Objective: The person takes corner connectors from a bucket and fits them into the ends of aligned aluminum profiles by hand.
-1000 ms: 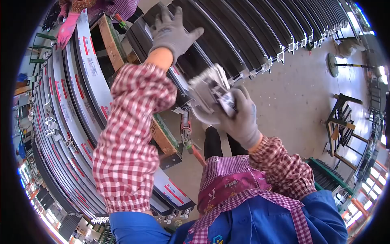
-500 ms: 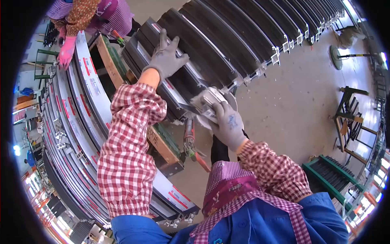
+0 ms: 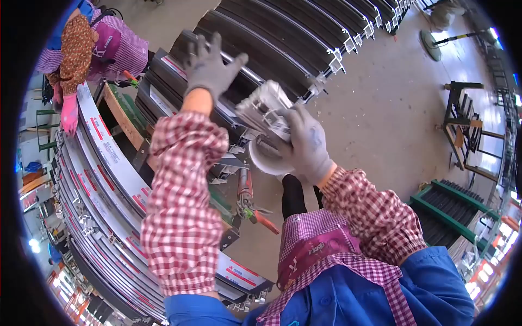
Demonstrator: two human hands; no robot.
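Note:
My left hand point(image 3: 211, 70), in a grey glove, hovers open with fingers spread over the stack of long dark curved profiles point(image 3: 239, 46). Nothing shows in its grip. In a matching glove, my right hand point(image 3: 311, 142) is closed around a bundle of pale silvery pieces point(image 3: 262, 106) near the profiles' cut ends. Beneath that bundle hangs a round white ring point(image 3: 266, 157), perhaps a roll, against the same hand; its kind is unclear. Below the ring a red-handled clamp tool point(image 3: 246, 187) hangs beside the stack.
Curved white-faced profiles with red labels point(image 3: 111, 149) fill the left side. At upper left, a co-worker's pink-gloved hand point(image 3: 69, 114) rests by them. A green rack point(image 3: 451, 217) and a dark metal frame point(image 3: 462, 125) stand on the floor at right.
My left hand has lifted slightly off the dark profiles. The bundle in my right hand has moved left and turned, showing the white ring more. The whole view has shifted.

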